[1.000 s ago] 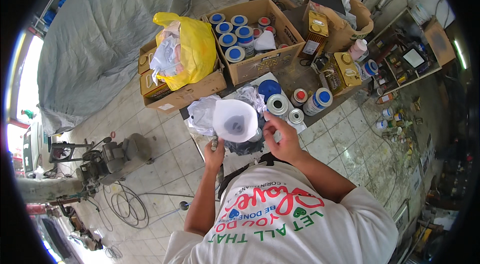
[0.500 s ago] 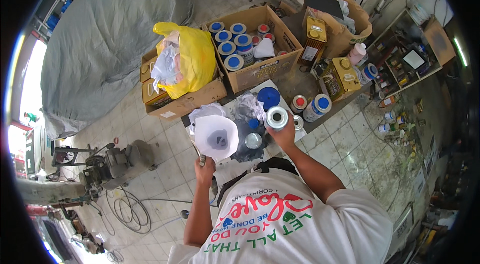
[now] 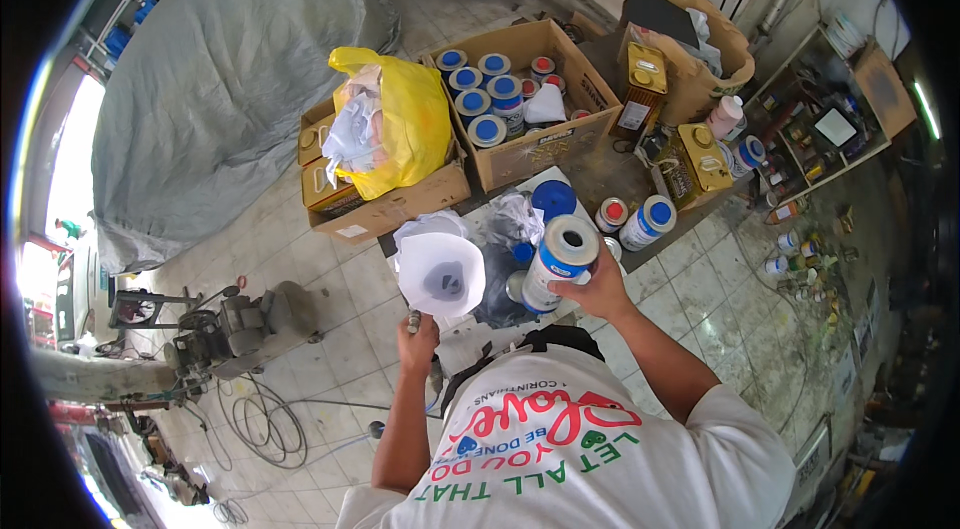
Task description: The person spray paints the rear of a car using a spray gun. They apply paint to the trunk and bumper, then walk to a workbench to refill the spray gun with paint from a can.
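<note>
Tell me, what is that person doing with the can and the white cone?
A person's right hand holds a tilted white and blue can beside a white paper cone. The left hand grips something small right under that cone. Boxes of more cans and a yellow bag sit behind.

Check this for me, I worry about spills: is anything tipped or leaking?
No leak shows. The can in the right hand is tilted toward the white paper funnel above the left hand; the funnel's centre is dark.
</note>
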A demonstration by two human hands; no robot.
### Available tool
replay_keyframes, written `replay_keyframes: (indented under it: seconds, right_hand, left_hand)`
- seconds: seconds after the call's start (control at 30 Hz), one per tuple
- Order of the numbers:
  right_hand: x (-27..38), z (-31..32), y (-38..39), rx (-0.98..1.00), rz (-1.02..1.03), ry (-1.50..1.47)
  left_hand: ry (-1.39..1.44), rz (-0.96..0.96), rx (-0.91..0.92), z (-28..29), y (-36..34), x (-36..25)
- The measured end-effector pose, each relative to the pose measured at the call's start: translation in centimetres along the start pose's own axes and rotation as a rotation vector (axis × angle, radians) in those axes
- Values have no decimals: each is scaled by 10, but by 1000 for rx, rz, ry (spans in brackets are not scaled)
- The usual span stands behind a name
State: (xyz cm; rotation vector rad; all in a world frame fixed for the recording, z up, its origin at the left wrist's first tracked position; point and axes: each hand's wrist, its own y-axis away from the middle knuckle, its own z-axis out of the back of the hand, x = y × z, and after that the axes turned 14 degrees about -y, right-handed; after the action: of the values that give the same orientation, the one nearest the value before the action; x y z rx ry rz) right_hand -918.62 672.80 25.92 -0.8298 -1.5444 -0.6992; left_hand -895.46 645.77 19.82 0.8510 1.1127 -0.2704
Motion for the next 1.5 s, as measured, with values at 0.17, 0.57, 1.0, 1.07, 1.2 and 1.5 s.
replay_keyframes:
  seconds: [0.17, 0.57, 1.0, 1.07, 1.2, 1.5]
  right_hand:
    - [67, -33, -24, 172, 141, 241]
    - [142, -80, -70, 475, 582, 871]
    - [157, -101, -74, 615, 682, 1109]
    - [157, -102, -75, 617, 703, 1125]
    - [158, -105, -76, 616, 751, 1142]
    - [158, -108, -72, 578, 810, 1180]
  left_hand:
    - [-26, 7, 7, 4, -4, 4]
    - [-280, -18, -17, 3, 3, -6]
    - [-294, -3, -25, 2, 4, -9]
    - [-281, 0, -18, 2, 6, -11]
    - [-201, -2, -7, -1, 8, -11]
    - [-218, 2, 15, 2, 4, -8]
